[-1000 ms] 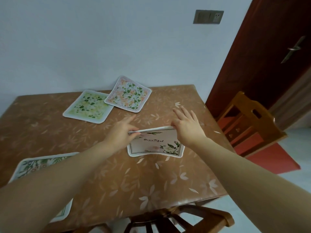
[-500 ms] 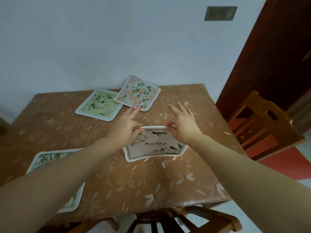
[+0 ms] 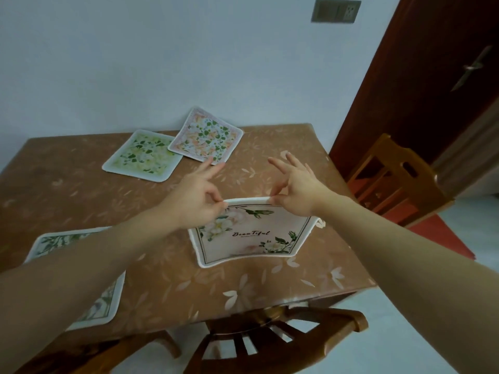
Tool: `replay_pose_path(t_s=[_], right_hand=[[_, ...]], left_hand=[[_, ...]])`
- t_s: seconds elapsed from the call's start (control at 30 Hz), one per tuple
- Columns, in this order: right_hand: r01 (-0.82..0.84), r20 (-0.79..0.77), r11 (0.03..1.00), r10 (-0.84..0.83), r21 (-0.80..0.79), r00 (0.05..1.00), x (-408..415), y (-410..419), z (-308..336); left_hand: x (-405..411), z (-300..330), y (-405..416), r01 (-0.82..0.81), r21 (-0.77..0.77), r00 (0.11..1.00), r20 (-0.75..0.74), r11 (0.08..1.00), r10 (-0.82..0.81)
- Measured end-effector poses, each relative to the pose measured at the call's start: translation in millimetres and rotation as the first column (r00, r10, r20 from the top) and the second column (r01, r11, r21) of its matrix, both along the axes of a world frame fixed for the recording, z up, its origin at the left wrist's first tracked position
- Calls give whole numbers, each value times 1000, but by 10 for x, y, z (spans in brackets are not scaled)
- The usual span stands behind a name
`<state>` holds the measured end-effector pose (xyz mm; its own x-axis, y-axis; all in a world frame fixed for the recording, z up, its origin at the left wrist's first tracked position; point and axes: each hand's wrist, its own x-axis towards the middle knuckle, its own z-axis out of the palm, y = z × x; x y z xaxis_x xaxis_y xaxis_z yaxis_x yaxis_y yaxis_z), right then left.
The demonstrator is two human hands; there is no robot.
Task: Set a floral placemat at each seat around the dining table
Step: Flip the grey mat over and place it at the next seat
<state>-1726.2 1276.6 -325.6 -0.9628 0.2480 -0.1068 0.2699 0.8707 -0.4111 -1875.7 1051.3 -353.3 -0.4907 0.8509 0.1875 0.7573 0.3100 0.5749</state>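
Over the brown dining table point(image 3: 270, 287) in the head view, the left hand point(image 3: 194, 201) and right hand point(image 3: 295, 188) each pinch the far edge of the "Beautiful" placemat point(image 3: 251, 236), other fingers spread, its near edge resting by the wooden chair point(image 3: 270, 344).

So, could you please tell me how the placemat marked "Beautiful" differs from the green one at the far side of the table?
The "Beautiful" placemat has its far edge lifted, pinched by the left hand and the right hand; the green placemat lies flat, untouched. The first is pale with corner flowers and lettering; the second is covered in green leaves, with the pink placemat overlapping its corner. Both are floral with rounded corners.
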Motion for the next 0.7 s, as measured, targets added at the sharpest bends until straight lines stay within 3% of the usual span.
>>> replay_pose_path(t_s=[0.17, 0.37, 0.53, 0.7], right_hand=[[44, 112, 999, -42, -14, 993, -122, 14, -96], [124, 237, 992, -115, -22, 965, -505, 21, -608], [111, 253, 992, -124, 63, 960, -812, 133, -1182], [98, 153, 994, -103, 39, 983, -967, 308, -1846]], left_hand=[[-164, 3, 72, -8, -191, 994, 107, 981, 29], [-474, -544, 212, -42, -371, 969, 212, 928, 129], [-642, -1072, 378, -102, -426, 974, 143, 899, 178], [-705, -1596, 481, -158, -428, 983, 19, 890, 184]])
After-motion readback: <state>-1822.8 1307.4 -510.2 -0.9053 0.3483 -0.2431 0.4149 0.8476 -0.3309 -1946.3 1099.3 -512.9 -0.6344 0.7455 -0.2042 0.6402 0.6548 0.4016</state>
